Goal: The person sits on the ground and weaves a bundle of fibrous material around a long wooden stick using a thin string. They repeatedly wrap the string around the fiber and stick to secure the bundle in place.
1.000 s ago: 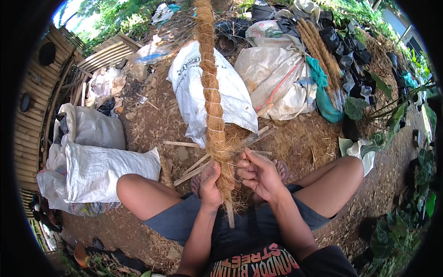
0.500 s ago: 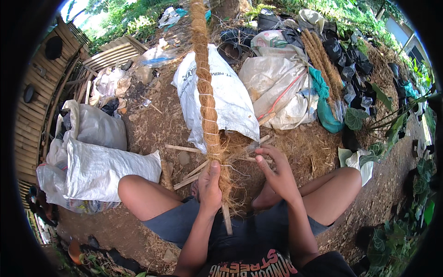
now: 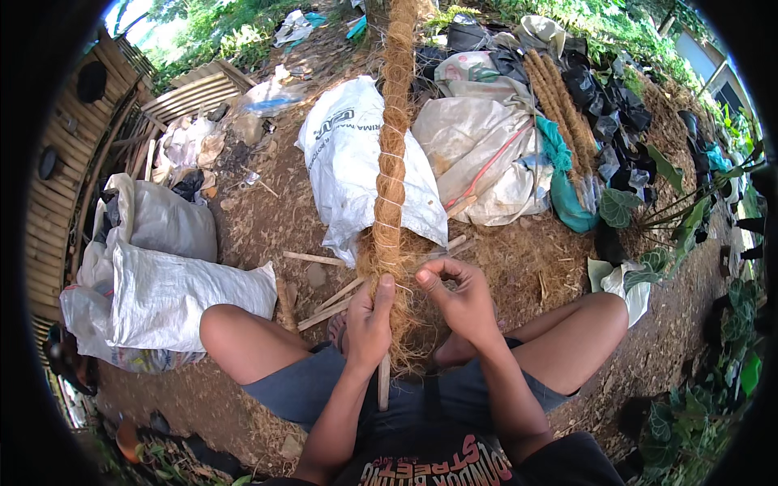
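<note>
A long coir-covered pole (image 3: 391,190), bound with white string (image 3: 389,225), runs upward from between my legs, with a wooden stick (image 3: 384,385) showing below its frayed lower end. My left hand (image 3: 369,324) is closed around that lower part, thumb upward along it. Just right of the pole, my right hand (image 3: 458,300) pinches what looks like a thin pale strand of the string, though its fine detail is hard to make out. Behind the pole lies a white woven sack (image 3: 332,162) with loose fibre at its mouth.
Filled sacks (image 3: 186,304) lie at left beside a bamboo wall (image 3: 69,162). More sacks (image 3: 478,162), several coir poles (image 3: 567,121) and black plastic bags (image 3: 628,105) are at back right. Loose sticks (image 3: 312,257) lie on the dirt ground (image 3: 259,211). Leafy plants (image 3: 620,206) edge the right side.
The pole's upper part has swung to the right. My right hand opened half a second ago and is now pinched again, closer to the pole. My left hand keeps its grip, shifted slightly.
</note>
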The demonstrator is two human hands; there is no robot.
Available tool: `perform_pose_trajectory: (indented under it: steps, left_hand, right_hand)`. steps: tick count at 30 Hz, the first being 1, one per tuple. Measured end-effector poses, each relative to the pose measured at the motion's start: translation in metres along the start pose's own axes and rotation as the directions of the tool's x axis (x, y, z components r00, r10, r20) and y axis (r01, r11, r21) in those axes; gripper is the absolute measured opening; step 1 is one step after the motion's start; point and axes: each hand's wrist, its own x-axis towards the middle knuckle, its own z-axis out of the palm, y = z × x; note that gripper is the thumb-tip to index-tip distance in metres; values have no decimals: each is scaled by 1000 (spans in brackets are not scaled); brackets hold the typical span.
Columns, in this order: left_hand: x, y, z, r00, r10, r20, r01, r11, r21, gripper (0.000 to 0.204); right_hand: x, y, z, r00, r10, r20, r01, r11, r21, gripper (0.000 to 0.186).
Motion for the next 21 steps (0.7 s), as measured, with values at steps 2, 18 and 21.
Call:
perform_pose_trajectory:
  steps: [2,18,21]
  left_hand:
    - [5,-1,2,999,-46,-14,45,997,-64,39]
    - [17,12,-11,998,-66,20,69,973,-221,39]
    - [17,9,-9,999,-35,8,36,976,-216,41]
  right_hand:
    - [3,6,-9,994,81,-79,-72,992,105,19]
    - [4,17,-24,974,-27,225,52,993,-107,43]
    - [8,7,7,958,-1,287,26,996,-82,34]
